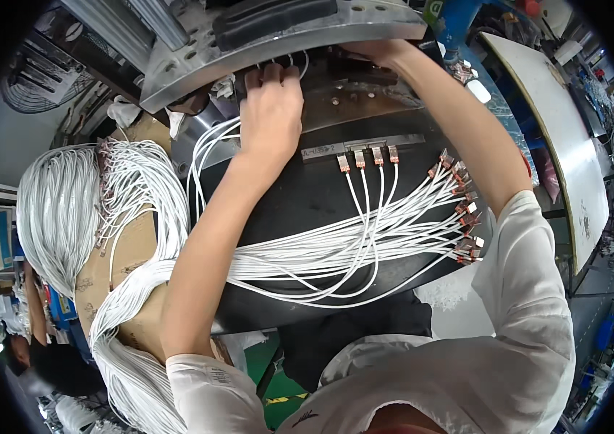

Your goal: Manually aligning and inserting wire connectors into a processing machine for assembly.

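Note:
My left hand (272, 108) is at the front edge of a machine's metal plate, its fingers bent and their tips hidden from view. White cables (209, 141) loop up from the left into this hand, and thin white strands show just above the knuckles. My right hand (378, 50) reaches beneath the plate (386, 25) at the right, where its fingers are hidden. Below the hands, several cable ends with metal connectors (368, 157) stand in a row against a metal strip (365, 146) on the black work surface.
A bundle of white cables (307, 260) lies across the surface, its orange-and-metal connectors (466, 210) fanned out at the right. More coiled cables (61, 210) rest on cardboard (129, 249) at the left. A white-topped table (549, 123) stands to the right. Another person's arm (34, 304) shows at far left.

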The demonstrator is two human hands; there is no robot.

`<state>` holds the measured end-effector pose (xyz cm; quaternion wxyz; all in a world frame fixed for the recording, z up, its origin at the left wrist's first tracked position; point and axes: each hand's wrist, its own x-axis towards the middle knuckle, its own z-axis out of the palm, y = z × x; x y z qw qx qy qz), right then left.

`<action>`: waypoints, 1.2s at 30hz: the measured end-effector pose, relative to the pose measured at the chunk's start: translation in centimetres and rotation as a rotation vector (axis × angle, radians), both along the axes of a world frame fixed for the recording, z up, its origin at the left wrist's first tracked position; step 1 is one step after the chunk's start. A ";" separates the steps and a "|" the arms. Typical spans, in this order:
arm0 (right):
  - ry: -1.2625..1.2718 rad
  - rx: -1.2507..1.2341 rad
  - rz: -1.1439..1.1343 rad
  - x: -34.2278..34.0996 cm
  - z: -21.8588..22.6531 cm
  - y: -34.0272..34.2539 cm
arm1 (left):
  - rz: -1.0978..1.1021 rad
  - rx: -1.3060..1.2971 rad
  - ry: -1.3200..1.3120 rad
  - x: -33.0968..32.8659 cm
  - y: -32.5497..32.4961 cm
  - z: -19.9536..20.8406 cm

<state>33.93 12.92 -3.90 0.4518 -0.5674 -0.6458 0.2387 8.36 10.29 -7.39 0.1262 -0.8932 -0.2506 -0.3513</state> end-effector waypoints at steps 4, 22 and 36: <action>-0.737 0.662 -0.173 0.8 -1.4 1.4 | 0.091 -0.152 0.019 1.8 0.5 1.0; -0.499 0.041 0.076 -0.9 1.7 -13.5 | 0.136 -0.375 -0.066 -13.4 -10.4 5.0; -0.810 -0.230 0.252 1.6 1.9 -19.2 | -0.135 -0.540 0.144 0.1 -9.5 4.0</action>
